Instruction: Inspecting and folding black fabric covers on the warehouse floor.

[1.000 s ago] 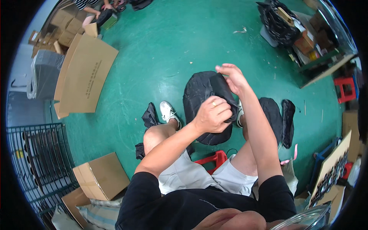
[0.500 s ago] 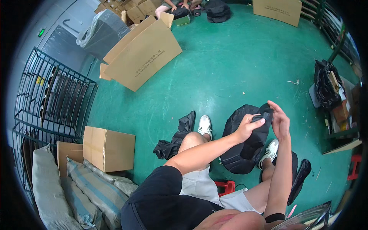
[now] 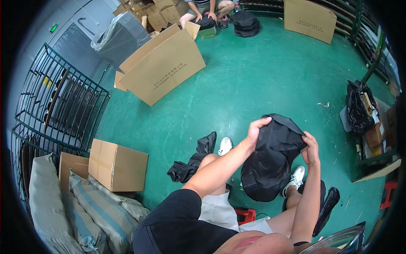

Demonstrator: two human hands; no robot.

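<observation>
A large, rounded black fabric cover (image 3: 270, 165) hangs between my lower legs, above the green floor. Its upper edge is stretched between my two hands. My left hand (image 3: 256, 128) pinches the upper left corner, thumb on top of the cloth. On the other side, my right hand (image 3: 311, 149) grips the edge with its fingers bent over it. The cloth sags in creases below the hands, and I cannot tell what, if anything, is inside. More black fabric (image 3: 195, 158) lies crumpled beside my left leg, and another black piece (image 3: 327, 209) is beyond my right leg.
A red stool (image 3: 246, 215) is under me. Left are woven sacks (image 3: 91, 211), a cardboard box (image 3: 118, 165) and a wire rack (image 3: 63, 97). An open carton (image 3: 165, 67) stands ahead. Far off, a person (image 3: 206, 15) handles black fabric. Right is a loaded shelf (image 3: 376, 122).
My hands, close together at the cover's upper right corner before, have spread apart along its edge. The left went leftward and the right lower. The folded top has opened out.
</observation>
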